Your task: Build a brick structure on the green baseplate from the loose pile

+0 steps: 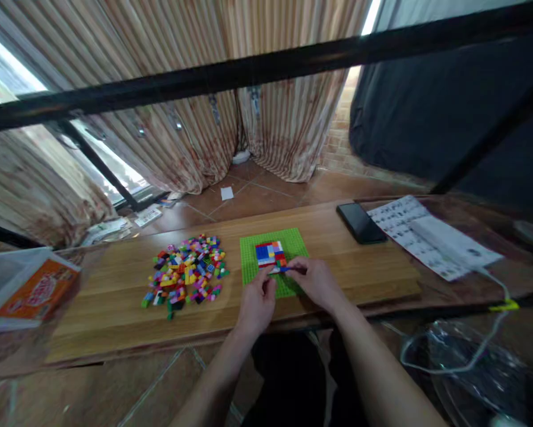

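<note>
A green baseplate [249, 248] lies on the wooden board, carrying a patch of blue, white, red, yellow and orange toy bricks [263, 251]. My right hand [316, 282] pinches the end of a small blue brick [284, 268] at the patch's near edge. From the other side, my left hand [257, 296] rests over the plate, fingers closed, its tips beside a small whitish piece. Whether those left fingers grip anything is too small to make out. Left of the plate spreads a pile of loose multicoloured bricks [187, 268].
A black phone [361, 223] and printed sheets [431, 237] lie to the right on the wooden board [128, 279] and beyond it. At far left stands a clear plastic box [15, 264] with an orange label. A white cable [462, 365] hangs at lower right.
</note>
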